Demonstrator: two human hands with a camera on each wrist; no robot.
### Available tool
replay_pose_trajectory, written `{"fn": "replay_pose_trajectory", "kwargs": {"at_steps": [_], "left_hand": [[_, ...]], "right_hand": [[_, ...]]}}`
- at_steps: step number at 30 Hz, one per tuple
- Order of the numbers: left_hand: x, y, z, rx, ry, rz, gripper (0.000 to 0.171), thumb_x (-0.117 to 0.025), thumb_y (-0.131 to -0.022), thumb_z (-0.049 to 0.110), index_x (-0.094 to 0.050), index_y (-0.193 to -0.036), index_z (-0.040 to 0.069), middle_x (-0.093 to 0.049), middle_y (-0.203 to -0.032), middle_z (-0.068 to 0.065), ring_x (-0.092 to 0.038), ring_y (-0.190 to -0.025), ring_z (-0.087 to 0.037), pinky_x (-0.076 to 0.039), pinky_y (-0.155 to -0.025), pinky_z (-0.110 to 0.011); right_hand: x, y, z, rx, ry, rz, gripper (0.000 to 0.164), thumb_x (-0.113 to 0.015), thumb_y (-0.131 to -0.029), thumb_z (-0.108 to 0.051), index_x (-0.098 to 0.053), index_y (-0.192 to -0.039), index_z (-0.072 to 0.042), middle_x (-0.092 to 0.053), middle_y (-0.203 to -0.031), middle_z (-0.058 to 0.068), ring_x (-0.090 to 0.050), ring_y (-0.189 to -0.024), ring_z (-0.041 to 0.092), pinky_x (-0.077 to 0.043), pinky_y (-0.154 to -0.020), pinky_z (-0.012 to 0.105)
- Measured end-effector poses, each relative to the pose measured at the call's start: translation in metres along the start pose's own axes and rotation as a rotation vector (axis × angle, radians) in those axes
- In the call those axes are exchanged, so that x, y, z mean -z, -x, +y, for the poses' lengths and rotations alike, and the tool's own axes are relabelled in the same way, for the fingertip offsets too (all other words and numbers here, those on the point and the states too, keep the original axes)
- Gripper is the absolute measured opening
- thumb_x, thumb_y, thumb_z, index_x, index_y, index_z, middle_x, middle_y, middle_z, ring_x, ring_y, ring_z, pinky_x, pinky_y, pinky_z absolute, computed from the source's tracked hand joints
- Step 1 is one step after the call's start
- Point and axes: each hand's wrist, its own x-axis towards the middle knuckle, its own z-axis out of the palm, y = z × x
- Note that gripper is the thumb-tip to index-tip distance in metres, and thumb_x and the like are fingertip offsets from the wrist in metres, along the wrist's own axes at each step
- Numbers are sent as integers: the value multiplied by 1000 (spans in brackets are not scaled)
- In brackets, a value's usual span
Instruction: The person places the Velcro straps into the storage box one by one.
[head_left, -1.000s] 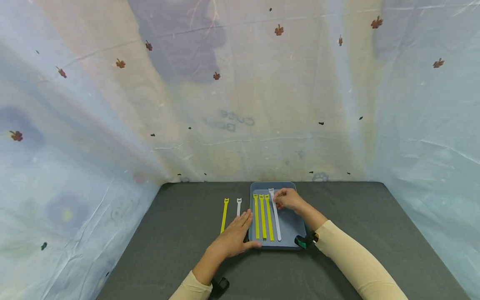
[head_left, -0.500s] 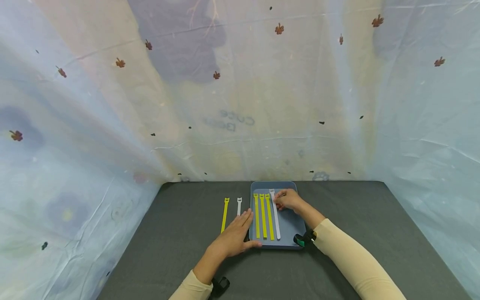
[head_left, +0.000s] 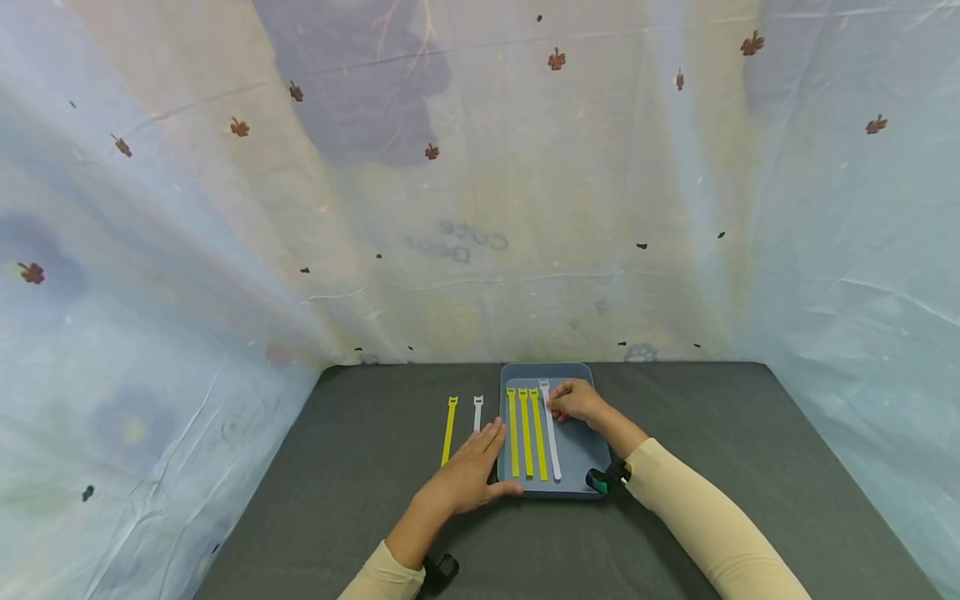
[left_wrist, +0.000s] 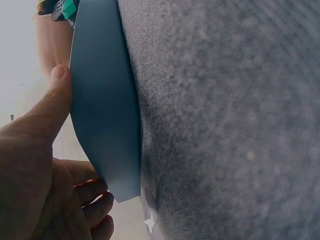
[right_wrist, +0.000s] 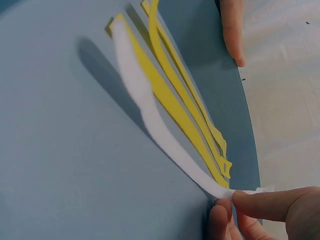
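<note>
My right hand (head_left: 579, 400) pinches a white cable tie strap (head_left: 552, 442) near its slotted head, between thumb and fingers. In the right wrist view the strap (right_wrist: 160, 131) bows above the tray floor and casts a shadow there. Three yellow cable tie straps (head_left: 527, 437) lie side by side in the blue-grey tray (head_left: 585, 458), just left of the white one. My left hand (head_left: 471, 468) rests at the tray's near left corner, fingers straight along its left side. Its thumb touches the rim of the near wall (left_wrist: 102, 100) in the left wrist view.
Left of the tray, a yellow strap (head_left: 449, 429) and a white strap (head_left: 477, 412) lie on the dark grey table (head_left: 375, 467). My left hand hides part of that white one. A patterned curtain (head_left: 480, 208) stands behind the table.
The white strap in my right hand has shifted very slightly toward the yellow straps' line. My left hand and the tray look unchanged.
</note>
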Motion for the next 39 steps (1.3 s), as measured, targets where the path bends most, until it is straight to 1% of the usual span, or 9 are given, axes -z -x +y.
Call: {"fn": "replay_pose_trajectory", "kwargs": {"at_steps": [4,11,17,23,27,33,35,37,39], "left_hand": [[0,0,0,4,6,0,109,-68,-97,67,-21,-172,5,-15,-180,-12,-17,-166,-31,-19,-135,-47],[-1,-1,-1,7,-1,-5,109,-67,-97,69,-20,-172,5,-14,-180,-11,-17,-166,-29,-19,-135,-47],[0,0,0,1,-3,0,110,-67,-96,69,-21,-172,4,-15,-180,-12,-18,-166,-31,-20,-135,-47],[0,0,0,-4,-2,4,110,-66,-96,70,-22,-171,4,-16,-180,-14,-19,-165,-33,-21,-134,-48],[0,0,1,0,6,2,109,-68,-97,68,-21,-171,4,-15,-180,-13,-19,-165,-33,-20,-134,-49],[0,0,0,6,12,-2,109,-68,-97,68,-21,-172,5,-14,-180,-12,-17,-166,-31,-20,-135,-48],[0,0,0,8,12,-3,109,-67,-97,68,-20,-172,5,-14,-180,-12,-17,-166,-31,-20,-135,-48],[0,0,0,9,14,-4,109,-67,-97,68,-20,-172,5,-14,-180,-12,-17,-166,-31,-20,-135,-48],[0,0,0,8,15,-4,109,-67,-97,69,-20,-172,5,-14,-180,-12,-17,-166,-30,-19,-135,-48]], "right_hand": [[0,0,1,-1,2,3,6,-72,-100,2,-69,-103,6,-72,-83,13,-68,-68,17,-63,-66,31],[1,0,0,7,8,0,13,-71,-101,0,-66,-110,8,-73,-86,15,-70,-69,19,-64,-66,32],[4,4,-3,15,46,2,17,-71,-101,-1,-60,-112,7,-73,-87,17,-73,-70,21,-65,-67,34],[9,11,-9,31,88,-1,24,-73,-101,-3,-59,-116,9,-73,-86,16,-72,-67,19,-65,-67,35],[15,18,-12,70,106,-25,29,-74,-101,-6,-60,-120,10,-73,-88,16,-73,-73,23,-66,-71,40],[26,35,-16,131,118,-96,33,-71,-105,-13,-62,-127,10,-72,-102,22,-73,-91,37,-65,-80,46],[30,41,-15,174,132,-110,32,-70,-106,-16,-64,-126,8,-72,-106,24,-73,-94,39,-64,-79,45],[33,46,-11,236,145,-118,33,-69,-107,-17,-64,-127,8,-72,-109,24,-72,-96,40,-63,-79,43],[36,52,-6,299,159,-101,33,-69,-107,-18,-66,-128,7,-73,-112,21,-72,-101,38,-62,-83,43]]}}
